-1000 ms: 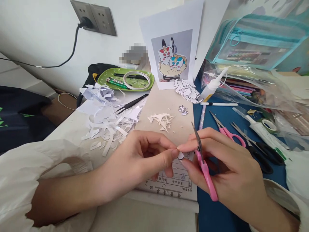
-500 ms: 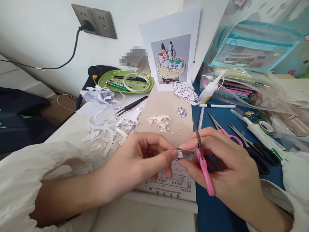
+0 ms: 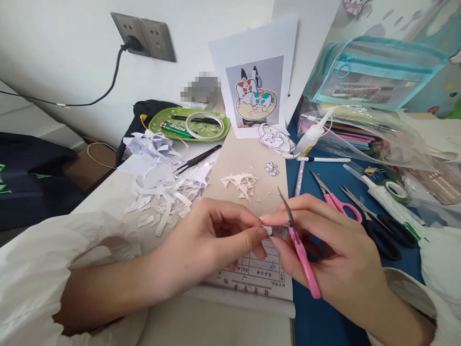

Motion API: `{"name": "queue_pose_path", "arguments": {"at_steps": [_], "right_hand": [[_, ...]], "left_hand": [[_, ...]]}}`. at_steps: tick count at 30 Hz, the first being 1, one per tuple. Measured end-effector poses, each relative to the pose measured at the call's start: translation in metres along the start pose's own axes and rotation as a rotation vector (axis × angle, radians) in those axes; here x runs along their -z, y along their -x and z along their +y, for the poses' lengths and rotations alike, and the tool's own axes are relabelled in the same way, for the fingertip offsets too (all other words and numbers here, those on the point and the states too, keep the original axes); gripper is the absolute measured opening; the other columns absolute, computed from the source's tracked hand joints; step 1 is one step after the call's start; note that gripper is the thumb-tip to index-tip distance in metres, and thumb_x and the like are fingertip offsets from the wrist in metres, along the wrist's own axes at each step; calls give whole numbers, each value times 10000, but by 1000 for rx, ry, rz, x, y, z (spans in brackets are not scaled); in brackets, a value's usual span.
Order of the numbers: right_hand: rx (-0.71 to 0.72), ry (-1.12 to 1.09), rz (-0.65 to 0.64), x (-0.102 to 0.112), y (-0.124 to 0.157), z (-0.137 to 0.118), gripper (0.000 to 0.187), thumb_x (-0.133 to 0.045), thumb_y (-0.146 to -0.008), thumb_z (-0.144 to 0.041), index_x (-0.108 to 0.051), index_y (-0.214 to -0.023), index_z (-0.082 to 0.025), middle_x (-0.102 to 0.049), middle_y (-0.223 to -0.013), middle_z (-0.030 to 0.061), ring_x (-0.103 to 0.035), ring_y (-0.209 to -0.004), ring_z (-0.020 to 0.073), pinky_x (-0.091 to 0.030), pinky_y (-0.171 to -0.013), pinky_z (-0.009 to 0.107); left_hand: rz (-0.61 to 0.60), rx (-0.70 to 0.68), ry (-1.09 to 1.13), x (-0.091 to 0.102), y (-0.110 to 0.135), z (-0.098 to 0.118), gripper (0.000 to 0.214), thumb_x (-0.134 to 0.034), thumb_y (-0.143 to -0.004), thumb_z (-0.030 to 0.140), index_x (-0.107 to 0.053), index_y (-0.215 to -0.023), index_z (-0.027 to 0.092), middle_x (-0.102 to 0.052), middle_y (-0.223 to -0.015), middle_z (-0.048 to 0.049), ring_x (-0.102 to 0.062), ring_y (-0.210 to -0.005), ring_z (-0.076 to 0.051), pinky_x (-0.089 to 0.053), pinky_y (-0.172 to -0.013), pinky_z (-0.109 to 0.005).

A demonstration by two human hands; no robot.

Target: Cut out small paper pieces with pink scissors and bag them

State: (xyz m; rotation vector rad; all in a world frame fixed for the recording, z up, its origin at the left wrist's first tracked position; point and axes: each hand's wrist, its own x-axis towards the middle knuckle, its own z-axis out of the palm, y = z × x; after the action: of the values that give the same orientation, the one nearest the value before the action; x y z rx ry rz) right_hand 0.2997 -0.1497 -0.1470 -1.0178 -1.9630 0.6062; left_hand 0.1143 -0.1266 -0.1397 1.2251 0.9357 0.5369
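Observation:
Between thumb and fingers, my left hand (image 3: pixel 219 245) pinches a tiny white paper cutout (image 3: pixel 268 230) with a dark outline. My right hand (image 3: pixel 327 245) holds pink-handled scissors (image 3: pixel 302 259), whose blades point up and away, while its thumb and fingertips touch the cutout's right edge. Beneath both hands lies a printed form booklet (image 3: pixel 252 283). Beyond them on the grey-brown board are a small heap of paper trimmings (image 3: pixel 240 183) and a little outlined cutout (image 3: pixel 271 168). A larger line-drawn cutout (image 3: pixel 276 142) rests at the foot of a propped colour print (image 3: pixel 254 91).
White paper scraps (image 3: pixel 162 187) pile at the left, with black tweezers (image 3: pixel 197 159) on them. Behind is a green tray (image 3: pixel 154 126) with a tape roll (image 3: pixel 220 129). On the right lie another pink scissors (image 3: pixel 344 206), black scissors (image 3: pixel 391 230), a glue bottle (image 3: pixel 311 137) and a pen (image 3: pixel 324 159).
The scissors in my right hand have tilted, their tips swinging left. Both hands stay together at the small cutout, which has turned slightly. The view has shifted a little.

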Motion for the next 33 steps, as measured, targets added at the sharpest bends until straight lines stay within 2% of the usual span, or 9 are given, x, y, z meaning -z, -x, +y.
{"name": "queue_pose_path", "arguments": {"at_steps": [4, 8, 14, 17, 19, 25, 29, 32, 33], "right_hand": [[-73, 37, 55, -1, -2, 0, 113, -692, -758, -126, -635, -850, -159, -584, -807, -9, -555, -650, 76, -469, -554, 171], [-77, 66, 44, -2, -1, 0, 114, -704, -748, -131, -618, -815, -163, -591, -789, 0, -551, -647, 91, -473, -568, 199], [1, 67, 36, -1, -2, -1, 115, -671, -737, -54, -648, -820, -131, -604, -825, 13, -564, -666, 66, -480, -594, 150], [28, 59, 34, 0, -2, -1, 133, -651, -734, -22, -658, -816, -127, -611, -823, 12, -580, -675, 56, -477, -611, 128], [33, 56, 31, 1, -1, -1, 142, -639, -732, -14, -659, -810, -131, -612, -815, 12, -590, -680, 62, -480, -607, 131], [-6, 38, 34, -2, -2, -1, 147, -630, -737, -24, -650, -799, -155, -610, -779, -3, -565, -614, 67, -465, -540, 159], [-122, -5, 55, 3, -6, 3, 131, -614, -741, -53, -636, -757, -181, -596, -712, -21, -528, -531, 70, -426, -448, 168], [-337, -6, 146, 20, -11, 16, 47, -663, -761, -172, -645, -792, -202, -509, -546, -68, -465, -405, 63, -392, -374, 164], [-417, 1, 157, 27, -13, 21, 108, -696, -754, -240, -646, -845, -209, -496, -526, -76, -465, -385, 68, -392, -358, 168]], "left_hand": [[31, -22, 22, -1, 2, 1, 154, -613, -821, 222, -751, -765, 188, -675, -631, 24, -442, -441, -38, -400, -416, -110], [37, -44, 41, -2, 2, 2, 152, -622, -814, 198, -769, -776, 216, -592, -513, 50, -431, -432, -43, -376, -400, -106], [16, -29, -17, -2, 2, 1, 176, -612, -823, 241, -766, -745, 209, -578, -506, 38, -427, -448, -61, -377, -414, -137], [15, -32, -19, -2, 2, 1, 177, -604, -823, 247, -760, -753, 203, -630, -578, 24, -441, -457, -66, -391, -424, -152], [31, -34, -28, -2, 1, 0, 171, -608, -818, 260, -750, -748, 195, -651, -616, 13, -440, -458, -68, -375, -414, -158], [59, -37, -46, -2, -2, 1, 171, -603, -818, 246, -721, -718, 174, -576, -533, 32, -411, -426, -58, -322, -384, -155], [59, -35, -51, -2, 0, -1, 169, -578, -842, 248, -710, -759, 182, -621, -628, 27, -441, -445, -49, -357, -400, -143], [69, -58, -17, -2, 1, -2, 100, -589, -832, 228, -682, -809, 198, -579, -625, 52, -442, -445, -42, -368, -398, -130], [77, -65, -15, -2, 2, -2, 72, -601, -822, 221, -668, -811, 199, -551, -610, 62, -431, -440, -38, -363, -392, -125]]}}
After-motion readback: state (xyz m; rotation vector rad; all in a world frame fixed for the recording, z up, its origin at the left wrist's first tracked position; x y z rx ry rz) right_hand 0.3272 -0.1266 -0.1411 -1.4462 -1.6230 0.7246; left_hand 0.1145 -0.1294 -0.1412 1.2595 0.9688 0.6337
